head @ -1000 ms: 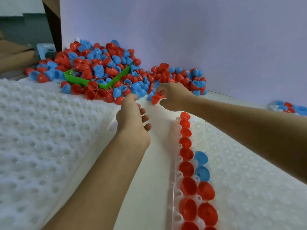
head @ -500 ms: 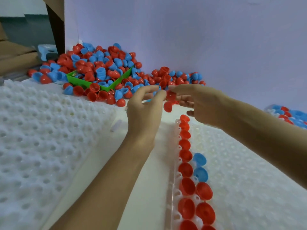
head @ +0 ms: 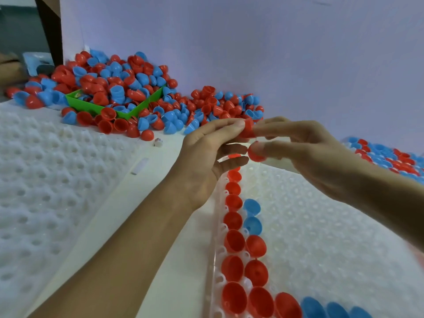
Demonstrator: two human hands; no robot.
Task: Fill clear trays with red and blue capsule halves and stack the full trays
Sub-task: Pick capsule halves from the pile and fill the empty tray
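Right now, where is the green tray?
In the head view, the green tray lies at the far left of the table, near the back wall, half buried in the pile of red and blue capsule halves.

Left hand (head: 202,161) and right hand (head: 305,148) pinch one small red plastic capsule half (head: 247,129) together above a partly filled clear dimpled plastic tray (head: 321,226); the right holds another red half (head: 254,154)

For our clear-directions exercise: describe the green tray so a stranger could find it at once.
Start at the big pile of red and blue halves against the back wall, far left. The green tray sits half-buried in it, one corner pointing toward you. It is the only green thing there, flat-walled and angular among rounded shells.
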